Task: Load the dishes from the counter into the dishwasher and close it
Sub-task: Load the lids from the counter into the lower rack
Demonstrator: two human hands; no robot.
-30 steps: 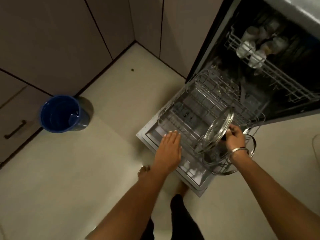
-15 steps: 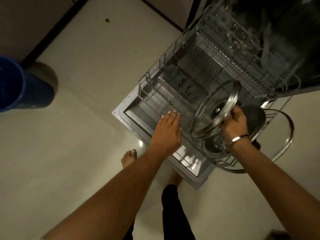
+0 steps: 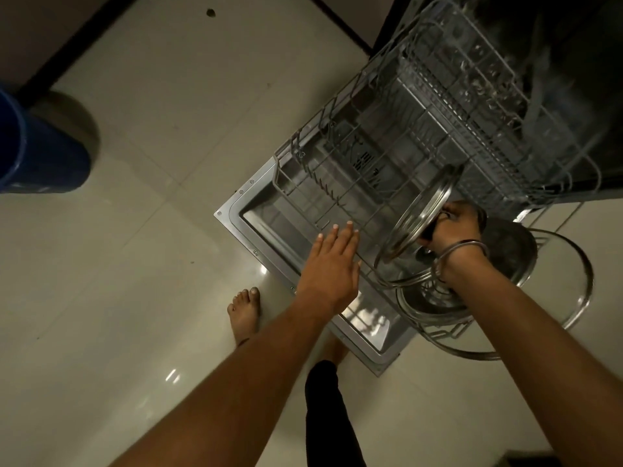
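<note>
The right hand (image 3: pixel 453 227) has its fingers curled round the knob of a glass lid (image 3: pixel 418 219), held tilted on edge over the near right corner of the rack (image 3: pixel 387 156). Left of the lid the left hand (image 3: pixel 332 267) lies flat, fingers straight, on the rack's front rim. Behind the lid the rack's tines stand bare. More lids (image 3: pixel 505 264) lie under the right wrist, overhanging the rack's right edge. The door (image 3: pixel 256 230) lies open beneath the rack.

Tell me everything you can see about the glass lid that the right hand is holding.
The glass lid is round, of clear glass with a shiny metal rim. It stands tilted on edge over the near right part of the pulled-out lower rack. The right hand grips its dark knob from the right side. Its lower edge is down among the rack wires, beside other metal-rimmed cookware; whether it rests there is unclear.
</note>
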